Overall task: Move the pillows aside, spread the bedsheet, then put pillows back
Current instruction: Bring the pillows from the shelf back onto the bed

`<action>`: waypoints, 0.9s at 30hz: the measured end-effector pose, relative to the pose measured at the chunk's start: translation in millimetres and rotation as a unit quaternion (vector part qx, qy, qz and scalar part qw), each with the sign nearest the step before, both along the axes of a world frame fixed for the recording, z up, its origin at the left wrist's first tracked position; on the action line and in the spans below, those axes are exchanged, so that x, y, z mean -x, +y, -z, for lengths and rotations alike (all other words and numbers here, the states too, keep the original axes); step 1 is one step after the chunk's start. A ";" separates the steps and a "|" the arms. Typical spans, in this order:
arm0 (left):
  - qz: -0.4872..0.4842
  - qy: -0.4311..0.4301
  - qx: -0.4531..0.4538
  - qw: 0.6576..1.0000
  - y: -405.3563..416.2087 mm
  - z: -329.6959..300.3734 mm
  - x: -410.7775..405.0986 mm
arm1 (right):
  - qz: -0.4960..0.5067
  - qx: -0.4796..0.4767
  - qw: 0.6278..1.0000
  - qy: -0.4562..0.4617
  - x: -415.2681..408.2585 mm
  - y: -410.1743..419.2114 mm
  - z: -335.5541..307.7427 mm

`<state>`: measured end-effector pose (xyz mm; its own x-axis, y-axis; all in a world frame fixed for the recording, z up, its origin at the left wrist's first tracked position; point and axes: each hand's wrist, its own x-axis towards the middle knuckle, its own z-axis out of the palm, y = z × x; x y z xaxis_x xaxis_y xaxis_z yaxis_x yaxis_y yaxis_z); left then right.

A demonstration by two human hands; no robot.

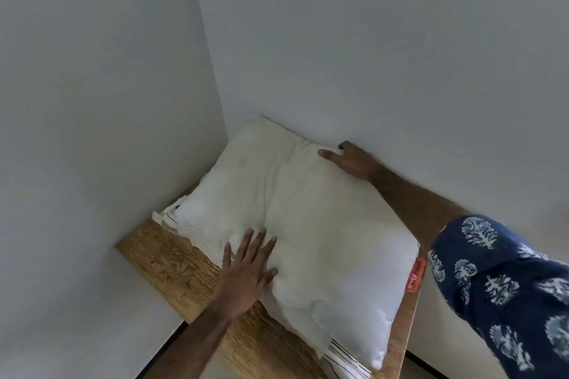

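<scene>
**Grip: both hands flat on pillow**

Left hand (249,271) presses the pillow (295,224) with straight, spread fingers, grasping nothing. Right hand (349,160) rests released on its far edge. Under both, the pillow lies on a striped pillow (341,363) on the desk (172,261).
</scene>
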<state>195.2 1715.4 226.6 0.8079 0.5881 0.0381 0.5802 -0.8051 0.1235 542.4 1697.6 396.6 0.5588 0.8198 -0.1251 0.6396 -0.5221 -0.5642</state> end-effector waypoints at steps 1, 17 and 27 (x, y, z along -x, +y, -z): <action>-0.006 -0.012 0.012 1.000 -4.4 1.4 1.6 | -0.004 0.015 1.000 0.011 -0.3 2.5 -5.3; -0.237 -0.498 0.590 0.590 -82.7 -20.2 25.4 | -0.035 -0.220 0.960 0.168 104.8 -145.7 -87.2; -0.123 -0.498 0.578 0.634 -159.7 -54.4 -70.6 | 0.156 -0.358 0.899 0.198 96.8 -373.3 -84.3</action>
